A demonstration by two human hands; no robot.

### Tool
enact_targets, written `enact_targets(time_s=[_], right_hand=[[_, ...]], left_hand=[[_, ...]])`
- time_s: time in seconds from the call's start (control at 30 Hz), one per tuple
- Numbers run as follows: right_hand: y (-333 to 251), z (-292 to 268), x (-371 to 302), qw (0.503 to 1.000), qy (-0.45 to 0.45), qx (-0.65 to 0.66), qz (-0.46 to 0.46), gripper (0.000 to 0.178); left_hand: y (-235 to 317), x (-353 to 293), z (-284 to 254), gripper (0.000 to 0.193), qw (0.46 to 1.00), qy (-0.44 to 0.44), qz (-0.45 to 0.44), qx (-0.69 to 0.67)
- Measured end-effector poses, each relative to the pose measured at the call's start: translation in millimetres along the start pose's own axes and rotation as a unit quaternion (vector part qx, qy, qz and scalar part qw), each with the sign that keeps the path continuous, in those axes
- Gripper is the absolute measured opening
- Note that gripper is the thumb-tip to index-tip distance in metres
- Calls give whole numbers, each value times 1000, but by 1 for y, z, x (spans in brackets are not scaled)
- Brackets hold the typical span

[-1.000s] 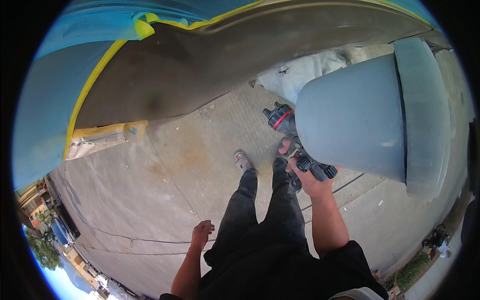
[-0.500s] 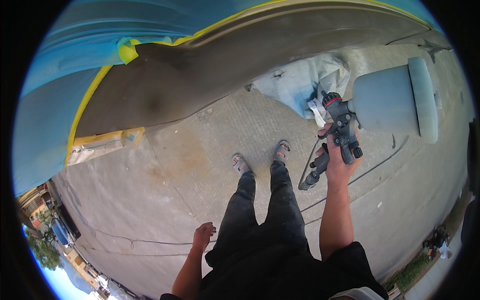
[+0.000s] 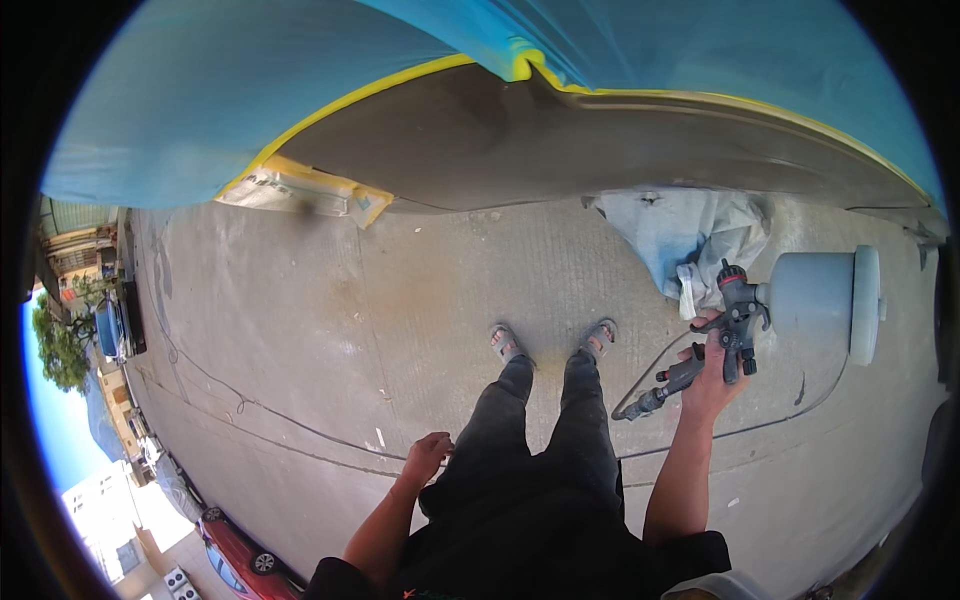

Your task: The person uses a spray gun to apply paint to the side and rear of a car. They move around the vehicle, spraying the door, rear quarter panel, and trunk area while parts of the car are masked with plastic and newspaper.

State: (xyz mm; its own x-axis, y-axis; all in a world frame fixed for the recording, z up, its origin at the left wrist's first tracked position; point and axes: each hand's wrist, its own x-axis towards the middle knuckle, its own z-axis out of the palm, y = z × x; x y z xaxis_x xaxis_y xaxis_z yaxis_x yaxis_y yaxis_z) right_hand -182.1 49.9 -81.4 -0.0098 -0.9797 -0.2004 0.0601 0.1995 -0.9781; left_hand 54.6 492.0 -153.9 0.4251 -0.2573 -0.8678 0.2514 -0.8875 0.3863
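Concrete floor [image 3: 300, 320] fills the middle of the frame. Nearest, at lower centre, the left hand [image 3: 428, 457] hangs half curled beside dark trousers [image 3: 490, 420]; how far it is closed cannot be told. At right of centre, the right hand [image 3: 715, 385] is wrapped around a black spray gun [image 3: 740, 318], whose pale cup [image 3: 812, 295] juts rightward. Beyond come a crumpled sheet [image 3: 660, 235], then a grey-brown panel [image 3: 600, 150] edged with yellow tape [image 3: 522, 66], blue film [image 3: 700, 45] across the top

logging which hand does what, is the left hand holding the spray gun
No, the right hand holds the spray gun, while the left hand is well apart from it, near the left leg.
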Motion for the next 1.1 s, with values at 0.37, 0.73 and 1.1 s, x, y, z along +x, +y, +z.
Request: enact_targets(time_s=[0.37, 0.73, 1.1], right_hand=[[36, 124, -147, 977, -194, 26, 90, 36], [28, 391, -319, 935, -354, -29, -6, 38], [75, 665, -328, 956, -289, 45, -27, 37]], left_hand=[[-98, 10, -87, 37, 995, 62, 53, -64], [-292, 39, -326, 33, 929, 190, -31, -316], [-184, 140, -563, 39, 930, 201, 11, -308]])
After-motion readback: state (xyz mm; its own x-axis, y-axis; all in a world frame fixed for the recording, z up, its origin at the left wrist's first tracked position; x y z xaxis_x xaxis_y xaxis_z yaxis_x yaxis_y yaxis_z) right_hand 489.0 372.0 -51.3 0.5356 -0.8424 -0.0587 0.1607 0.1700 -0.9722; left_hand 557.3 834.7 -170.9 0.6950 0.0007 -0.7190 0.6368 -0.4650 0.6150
